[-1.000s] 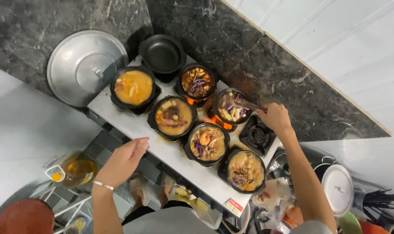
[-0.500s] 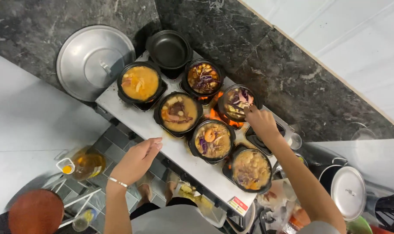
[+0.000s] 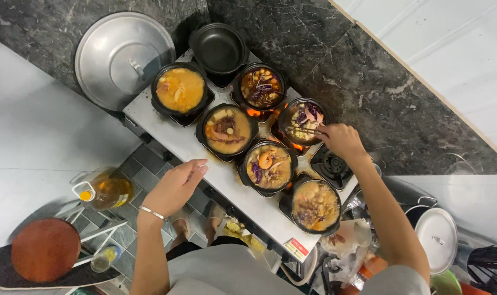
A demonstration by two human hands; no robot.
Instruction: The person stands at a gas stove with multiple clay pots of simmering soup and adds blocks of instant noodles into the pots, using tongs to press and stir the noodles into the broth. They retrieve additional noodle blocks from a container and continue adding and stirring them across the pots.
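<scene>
Six filled black pots on a steel multi-burner stove; right hand pinches chopsticks dipped in the far-right pot, flame beneath; left hand loosely curled, empty, at the stove's front edge.

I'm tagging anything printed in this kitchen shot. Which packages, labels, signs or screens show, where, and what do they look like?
Sticker label: front corner of the steel stove top, near the person's body; small rectangle, red and white.
Oil bottle: left of the left hand, on a wire rack; clear plastic, amber liquid, yellow cap.
No signs or screens.
</scene>
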